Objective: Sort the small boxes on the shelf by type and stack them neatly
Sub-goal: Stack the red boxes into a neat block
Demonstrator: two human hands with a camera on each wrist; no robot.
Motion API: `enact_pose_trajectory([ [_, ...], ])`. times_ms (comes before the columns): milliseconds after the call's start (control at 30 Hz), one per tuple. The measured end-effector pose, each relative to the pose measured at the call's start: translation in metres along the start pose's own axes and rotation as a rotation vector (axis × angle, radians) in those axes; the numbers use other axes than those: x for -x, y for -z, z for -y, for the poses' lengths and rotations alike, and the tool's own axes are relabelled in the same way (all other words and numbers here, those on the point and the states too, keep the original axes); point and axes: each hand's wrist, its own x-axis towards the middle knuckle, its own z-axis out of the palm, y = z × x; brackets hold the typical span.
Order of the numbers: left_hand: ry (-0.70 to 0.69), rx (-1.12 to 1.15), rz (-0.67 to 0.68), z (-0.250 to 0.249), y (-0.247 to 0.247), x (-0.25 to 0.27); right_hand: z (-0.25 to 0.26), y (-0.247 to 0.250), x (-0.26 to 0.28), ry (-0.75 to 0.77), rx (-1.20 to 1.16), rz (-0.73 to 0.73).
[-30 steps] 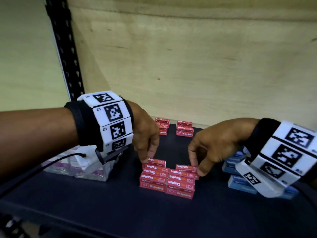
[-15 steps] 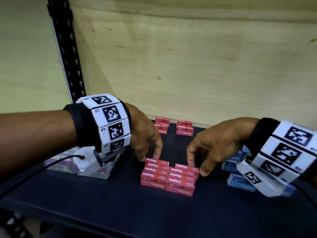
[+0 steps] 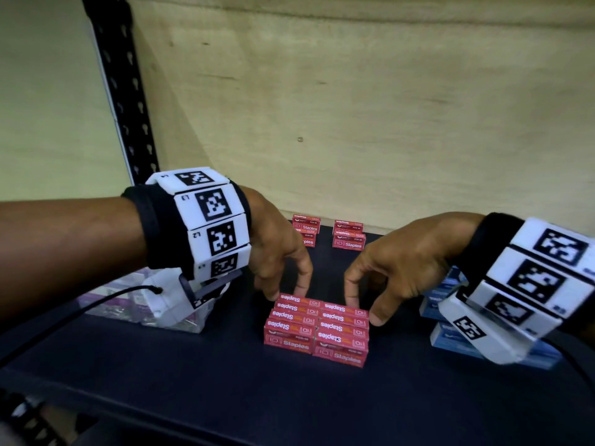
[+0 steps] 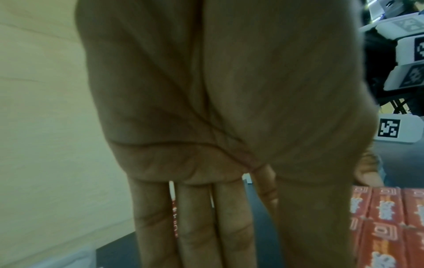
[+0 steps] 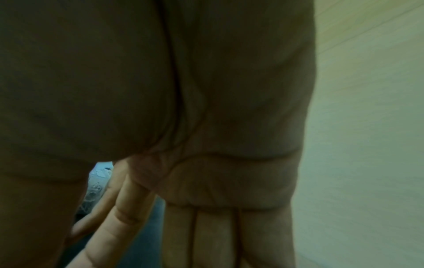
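Head view shows both hands lowered over the block of red staple boxes (image 3: 317, 328) at the middle of the dark shelf (image 3: 199, 391). The left hand (image 3: 277, 252) arches above the block's far left corner, its fingertips (image 3: 301, 289) touching the top rear box; the fingers point down and are nearly straight, gripping nothing. The right hand (image 3: 402, 268) curves over the far right corner, index finger and thumb touching the block's back and right edge, with no box lifted. Compared with a second ago, both hands sit slightly farther back on the block, which has not moved. Two short red stacks (image 3: 328, 235) stand by the back wall. Blue boxes (image 3: 457, 339) lie under the right wrist. A clear plastic tub (image 3: 167, 313) at the left holds small items too blurred to identify.
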Motion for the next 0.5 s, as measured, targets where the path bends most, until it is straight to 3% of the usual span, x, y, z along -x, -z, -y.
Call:
enact_pose_trajectory([
  [367,0.032,0.01,-0.01,0.0,0.003,-0.005,-0.001,0.002,0.0,-0.023,-0.012,0.026],
  [500,0.08,0.128,-0.015,0.009,0.01,-0.008,-0.01,0.009,-0.001,-0.038,-0.075,-0.006],
])
